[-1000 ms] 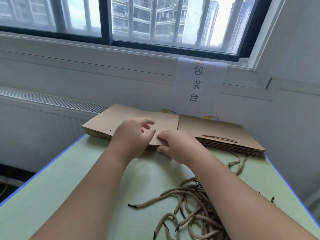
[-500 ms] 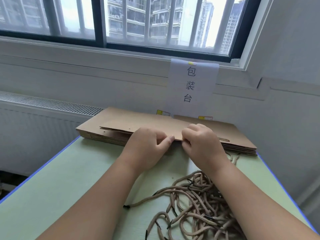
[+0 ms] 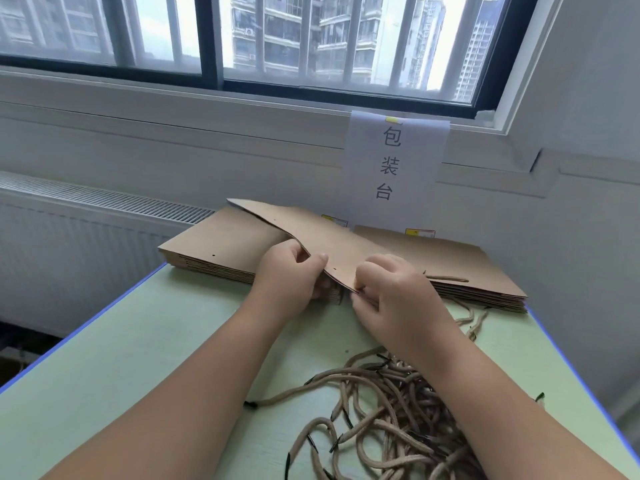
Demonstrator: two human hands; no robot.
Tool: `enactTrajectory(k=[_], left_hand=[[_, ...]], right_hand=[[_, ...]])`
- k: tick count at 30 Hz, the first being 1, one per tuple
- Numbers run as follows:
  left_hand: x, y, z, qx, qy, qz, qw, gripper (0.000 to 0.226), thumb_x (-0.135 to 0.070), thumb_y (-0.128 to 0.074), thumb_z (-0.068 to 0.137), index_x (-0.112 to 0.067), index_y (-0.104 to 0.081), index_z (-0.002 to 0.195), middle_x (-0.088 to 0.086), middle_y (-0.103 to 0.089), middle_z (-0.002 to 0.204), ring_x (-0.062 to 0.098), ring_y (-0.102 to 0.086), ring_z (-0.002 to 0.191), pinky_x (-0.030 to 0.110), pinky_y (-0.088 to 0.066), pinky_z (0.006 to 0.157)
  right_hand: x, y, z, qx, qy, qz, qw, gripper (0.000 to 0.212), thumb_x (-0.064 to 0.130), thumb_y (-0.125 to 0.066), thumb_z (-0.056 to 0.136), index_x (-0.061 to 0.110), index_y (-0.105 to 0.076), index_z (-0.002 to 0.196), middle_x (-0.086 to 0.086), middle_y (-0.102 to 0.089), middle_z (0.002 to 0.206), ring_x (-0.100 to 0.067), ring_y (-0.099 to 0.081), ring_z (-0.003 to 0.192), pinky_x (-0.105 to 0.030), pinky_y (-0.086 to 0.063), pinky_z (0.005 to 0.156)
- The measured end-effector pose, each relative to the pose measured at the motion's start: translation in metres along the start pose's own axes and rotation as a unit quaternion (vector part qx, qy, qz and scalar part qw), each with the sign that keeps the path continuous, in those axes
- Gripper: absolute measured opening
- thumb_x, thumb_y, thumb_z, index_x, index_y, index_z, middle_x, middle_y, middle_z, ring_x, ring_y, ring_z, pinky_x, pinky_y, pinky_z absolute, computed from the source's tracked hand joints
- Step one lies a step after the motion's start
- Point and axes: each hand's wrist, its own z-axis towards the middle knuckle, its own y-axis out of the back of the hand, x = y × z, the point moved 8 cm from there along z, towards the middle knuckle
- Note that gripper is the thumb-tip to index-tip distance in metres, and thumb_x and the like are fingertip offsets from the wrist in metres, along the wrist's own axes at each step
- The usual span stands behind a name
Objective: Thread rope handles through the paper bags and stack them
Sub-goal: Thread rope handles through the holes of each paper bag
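Head view: the left hand [image 3: 291,275] and the right hand [image 3: 391,292] are both pinching the near edge of one flat paper bag [image 3: 311,233], thumbs on top and fingers curled beneath. The bag is bowing upward above the left stack of unthreaded bags [image 3: 214,244], with its far corner raised clear. The step in hand is judged to be separating a single bag for threading. To do it well, the fingers should be checking that only one bag is coming away, and the grip should be staying light so the kraft paper is not creasing. The bag is best brought onto the bare desk [image 3: 138,358] beside the loose rope handles [image 3: 391,410], with its punched hole [image 3: 275,220] kept reachable. The threaded stack [image 3: 467,268] is lying to the right.
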Motion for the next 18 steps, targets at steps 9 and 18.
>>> enactTrajectory(k=[9, 18], left_hand=[[-0.025, 0.014, -0.006, -0.049, -0.13, 0.009, 0.99, 0.018, -0.008, -0.056, 0.092, -0.016, -0.072, 0.092, 0.012, -0.074, 0.079, 0.038, -0.07, 0.078, 0.057, -0.059, 0.077], [-0.033, 0.004, -0.013, -0.004, -0.17, -0.013, 0.985, 0.026, -0.011, -0.052, 0.089, -0.02, -0.074, 0.1, 0.014, -0.076, 0.092, 0.043, -0.069, 0.088, 0.059, -0.058, 0.08]], right_hand=[[-0.006, -0.019, -0.015, 0.235, -0.071, 0.022, 0.969, 0.021, 0.053, -0.066, 0.089, 0.032, -0.065, 0.092, 0.018, -0.058, 0.083, -0.003, -0.054, 0.079, -0.032, -0.051, 0.074], [0.041, -0.056, -0.027, 0.381, -0.001, 0.009, 0.925, 0.004, 0.023, -0.063, 0.088, 0.025, -0.067, 0.089, 0.006, -0.062, 0.088, -0.013, -0.052, 0.082, -0.033, -0.045, 0.069]])
